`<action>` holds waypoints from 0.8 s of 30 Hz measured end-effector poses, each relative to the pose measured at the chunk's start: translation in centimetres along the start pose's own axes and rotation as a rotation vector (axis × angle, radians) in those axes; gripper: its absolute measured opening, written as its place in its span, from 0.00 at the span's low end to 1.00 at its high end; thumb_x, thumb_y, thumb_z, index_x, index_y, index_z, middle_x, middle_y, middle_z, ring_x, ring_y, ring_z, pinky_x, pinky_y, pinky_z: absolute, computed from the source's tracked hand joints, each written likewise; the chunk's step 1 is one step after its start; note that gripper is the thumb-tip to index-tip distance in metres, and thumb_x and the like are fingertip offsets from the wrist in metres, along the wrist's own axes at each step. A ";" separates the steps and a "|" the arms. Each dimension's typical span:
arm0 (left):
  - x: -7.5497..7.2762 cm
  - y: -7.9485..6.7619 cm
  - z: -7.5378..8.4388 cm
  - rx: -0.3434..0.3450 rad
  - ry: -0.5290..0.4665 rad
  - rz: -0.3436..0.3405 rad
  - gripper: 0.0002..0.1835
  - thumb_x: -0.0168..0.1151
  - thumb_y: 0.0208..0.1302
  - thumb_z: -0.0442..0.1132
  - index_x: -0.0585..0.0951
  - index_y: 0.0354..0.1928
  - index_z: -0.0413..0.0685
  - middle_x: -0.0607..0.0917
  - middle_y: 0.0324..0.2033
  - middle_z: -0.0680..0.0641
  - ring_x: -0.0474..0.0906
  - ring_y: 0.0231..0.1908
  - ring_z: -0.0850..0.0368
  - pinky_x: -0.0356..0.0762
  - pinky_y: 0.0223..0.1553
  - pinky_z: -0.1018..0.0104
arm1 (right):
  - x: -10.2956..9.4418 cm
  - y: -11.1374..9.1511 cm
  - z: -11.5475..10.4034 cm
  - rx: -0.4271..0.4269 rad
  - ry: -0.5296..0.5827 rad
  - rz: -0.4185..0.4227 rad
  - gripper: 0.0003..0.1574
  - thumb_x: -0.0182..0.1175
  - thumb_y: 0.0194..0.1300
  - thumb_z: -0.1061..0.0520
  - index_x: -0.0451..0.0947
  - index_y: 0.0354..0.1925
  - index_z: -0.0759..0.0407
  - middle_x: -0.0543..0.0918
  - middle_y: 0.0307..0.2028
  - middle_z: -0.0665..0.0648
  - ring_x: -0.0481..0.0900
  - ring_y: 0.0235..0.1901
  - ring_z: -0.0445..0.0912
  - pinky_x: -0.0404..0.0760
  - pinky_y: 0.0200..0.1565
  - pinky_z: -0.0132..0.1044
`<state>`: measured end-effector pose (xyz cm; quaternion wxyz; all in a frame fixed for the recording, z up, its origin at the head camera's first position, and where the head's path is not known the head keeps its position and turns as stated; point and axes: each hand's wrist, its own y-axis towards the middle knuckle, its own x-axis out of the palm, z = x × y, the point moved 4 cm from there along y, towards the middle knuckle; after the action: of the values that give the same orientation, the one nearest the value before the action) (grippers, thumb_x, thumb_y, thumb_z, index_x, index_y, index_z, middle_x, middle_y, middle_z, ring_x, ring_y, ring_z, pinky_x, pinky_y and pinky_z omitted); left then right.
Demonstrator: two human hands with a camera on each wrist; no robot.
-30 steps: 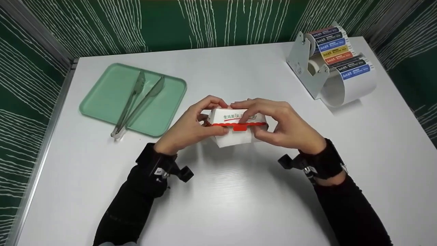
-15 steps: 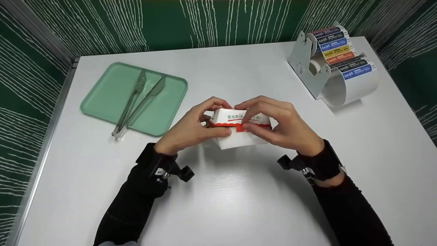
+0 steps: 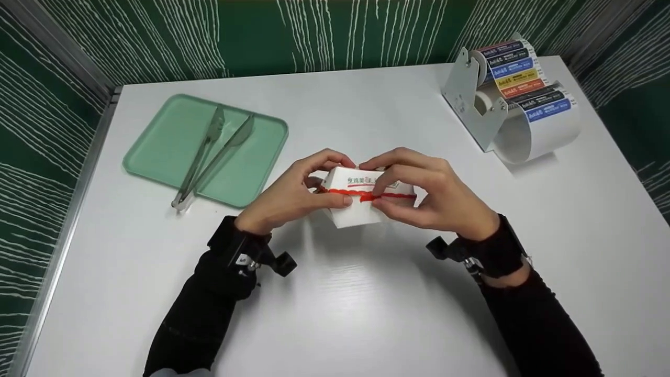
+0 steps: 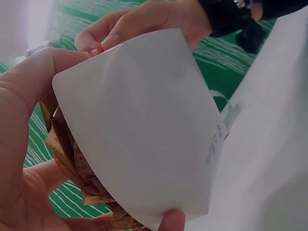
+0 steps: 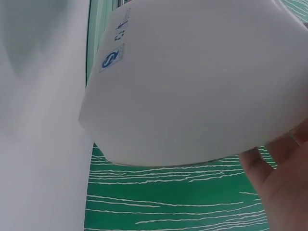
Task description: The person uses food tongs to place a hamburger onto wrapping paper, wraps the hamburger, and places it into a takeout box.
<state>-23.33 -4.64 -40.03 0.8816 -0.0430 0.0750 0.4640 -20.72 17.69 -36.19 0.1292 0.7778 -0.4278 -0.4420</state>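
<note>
A white paper food box (image 3: 356,215) with a red scalloped lid edge and printed characters is held up above the table, front centre of the head view. My left hand (image 3: 290,195) grips its left end, thumb on the front wall and fingers behind. With thumb and index finger, my right hand (image 3: 437,196) pinches the red tab (image 3: 366,198) at the front, its other fingers over the lid. Crumpled brown printed paper (image 4: 79,166) shows at the box's side in the left wrist view; what it wraps is hidden. The right wrist view shows the white box wall (image 5: 202,86) up close.
A green tray (image 3: 157,144) lies at the back left of the white table (image 3: 335,324). Metal tongs (image 3: 191,173) rest across it, handle end past its front rim. A label dispenser (image 3: 463,102) with rolls of coloured labels stands at the back right.
The box has shifted slightly right. My right thumb and index finger have moved left along the front edge onto the red tab, which now appears narrower and partly covered.
</note>
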 end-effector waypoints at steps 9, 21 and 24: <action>-0.6 -0.3 0.3 0.038 0.004 -0.020 0.27 0.77 0.63 0.47 0.81 0.64 0.61 0.85 0.56 0.49 0.83 0.52 0.47 0.81 0.53 0.54 | 0.8 -0.1 -0.3 -0.045 -0.228 -0.041 0.26 0.85 0.55 0.52 0.80 0.44 0.57 0.79 0.64 0.63 0.80 0.62 0.55 0.78 0.62 0.32; -0.5 -1.2 2.3 0.438 0.297 0.144 0.40 0.87 0.53 0.45 0.69 0.60 0.46 0.76 0.73 0.48 0.74 0.74 0.58 0.85 0.62 0.57 | -0.7 -0.3 -0.2 -0.080 -0.124 0.172 0.23 0.81 0.59 0.53 0.80 0.44 0.61 0.78 0.60 0.69 0.80 0.62 0.53 0.82 0.61 0.30; -0.1 -1.3 2.7 0.577 0.346 0.224 0.37 0.87 0.54 0.43 0.72 0.58 0.44 0.78 0.72 0.43 0.75 0.74 0.53 0.85 0.62 0.59 | -1.0 -0.4 -0.1 -0.072 -0.122 0.235 0.24 0.82 0.60 0.50 0.80 0.45 0.59 0.79 0.60 0.69 0.80 0.63 0.52 0.82 0.62 0.33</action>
<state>-22.08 -5.09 -37.38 0.7753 0.1383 0.3555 0.5034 -20.66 18.64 -35.76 0.1815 0.6890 -0.5067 -0.4853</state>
